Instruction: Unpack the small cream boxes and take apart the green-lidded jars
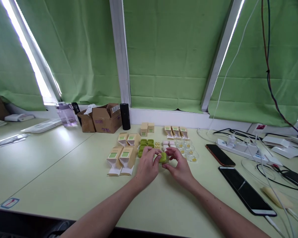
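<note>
A small rounded green container (163, 158) is held just above the table between both hands. My left hand (148, 165) pinches its left side between thumb and fingers. My right hand (179, 168) grips its right side, where something clear seems to show by the fingertips. Behind the hands sit several green square cups (143, 141), partly hidden by my left hand. Small yellow pieces (157, 144) lie beside them. White-pink cylinders (166, 143) and clear plastic covers with yellow parts (190, 152) stand farther right.
Open cardboard packs with green labels (125, 154) stand left, with closed small boxes (144, 128) and more open packs (175, 131) behind. A brown carton (106, 118) and black cylinder (124, 116) are at the back. Phones (245, 190), cables and a power strip (245, 150) occupy the right.
</note>
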Available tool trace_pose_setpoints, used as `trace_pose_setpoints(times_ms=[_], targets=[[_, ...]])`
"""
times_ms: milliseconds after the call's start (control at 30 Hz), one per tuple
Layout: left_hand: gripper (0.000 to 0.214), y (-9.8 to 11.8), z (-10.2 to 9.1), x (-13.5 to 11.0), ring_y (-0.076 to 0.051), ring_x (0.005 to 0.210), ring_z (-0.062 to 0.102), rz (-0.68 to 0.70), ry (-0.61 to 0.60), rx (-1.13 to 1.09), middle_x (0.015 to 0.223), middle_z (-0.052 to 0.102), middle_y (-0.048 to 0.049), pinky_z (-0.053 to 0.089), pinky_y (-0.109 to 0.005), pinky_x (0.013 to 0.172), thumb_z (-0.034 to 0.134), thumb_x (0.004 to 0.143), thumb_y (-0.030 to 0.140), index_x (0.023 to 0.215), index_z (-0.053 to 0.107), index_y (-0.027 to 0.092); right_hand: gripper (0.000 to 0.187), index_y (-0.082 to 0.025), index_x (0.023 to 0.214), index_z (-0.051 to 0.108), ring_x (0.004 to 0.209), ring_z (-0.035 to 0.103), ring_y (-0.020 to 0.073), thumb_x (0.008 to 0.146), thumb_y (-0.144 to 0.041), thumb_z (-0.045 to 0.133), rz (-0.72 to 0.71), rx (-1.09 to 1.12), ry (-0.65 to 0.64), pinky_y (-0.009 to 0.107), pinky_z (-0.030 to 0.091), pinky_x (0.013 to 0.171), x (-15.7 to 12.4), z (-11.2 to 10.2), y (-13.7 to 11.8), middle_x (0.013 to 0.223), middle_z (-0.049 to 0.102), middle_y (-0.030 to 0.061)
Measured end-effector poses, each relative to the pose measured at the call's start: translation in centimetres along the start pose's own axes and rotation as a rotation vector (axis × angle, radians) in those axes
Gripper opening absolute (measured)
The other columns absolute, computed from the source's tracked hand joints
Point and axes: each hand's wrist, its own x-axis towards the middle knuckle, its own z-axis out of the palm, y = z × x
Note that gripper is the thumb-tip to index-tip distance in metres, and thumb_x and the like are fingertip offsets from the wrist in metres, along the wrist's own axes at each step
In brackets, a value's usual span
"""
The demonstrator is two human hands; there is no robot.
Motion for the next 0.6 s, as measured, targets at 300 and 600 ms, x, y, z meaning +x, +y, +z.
trace_pose_setpoints(times_ms=[300,600], targets=[[0.015,0.4,-0.2,0.1,-0.024,0.097,0.063,-0.060,0.056,-0.083,0.100,0.068,-0.0086,0.053,-0.037,0.084,0.053,0.100,0.027,0.092,0.064,0.022,0.057,-0.029,0.127,0.057,0.106,0.067,0.0255,0.076,-0.027,0.081,0.027,-0.013,0.001,0.046,0.052,0.099,0.0,-0.2,0.5,0.117,0.072,0.0056],[0.034,-0.9,0.0,1.4,-0.017,0.077,0.066,-0.388,0.254,-0.582,0.086,0.071,-0.0052,0.053,-0.028,0.069,0.070,0.089,0.051,0.089,0.063,0.018,0.046,-0.028,0.119,0.058,0.116,0.065,0.0261,0.077,-0.019,0.072,0.007,-0.039,-0.006,0.047,0.049,0.108,-0.1,-0.5,0.5,0.121,0.070,0.0049]])
